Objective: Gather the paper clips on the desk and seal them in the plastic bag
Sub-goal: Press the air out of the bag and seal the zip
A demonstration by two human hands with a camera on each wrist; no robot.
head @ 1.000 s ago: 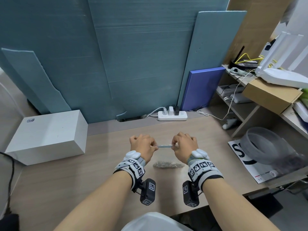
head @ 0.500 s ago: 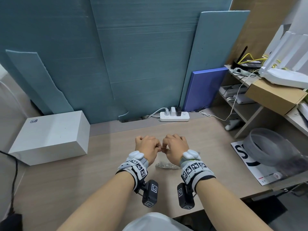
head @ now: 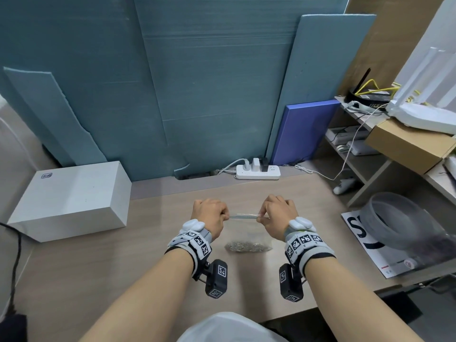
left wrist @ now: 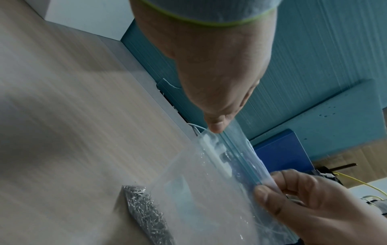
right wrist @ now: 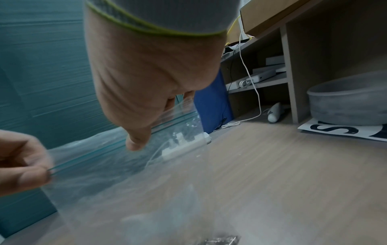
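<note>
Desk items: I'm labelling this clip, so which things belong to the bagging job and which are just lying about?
Job:
- plastic bag, top strip pinched at both ends
- paper clips, in the bag's bottom
- left hand
- right hand

Lying about:
- white box
- power strip
- grey tub
- cardboard box

both hands (head: 209,215) (head: 277,215) apparently pinching, apart

We see a clear zip-top plastic bag (head: 244,227) hanging upright, zip strip stretched taut between our left hand (head: 209,214) and right hand (head: 277,213); silver paper clips (head: 248,246) heaped at its bottom, below both hands.
</note>
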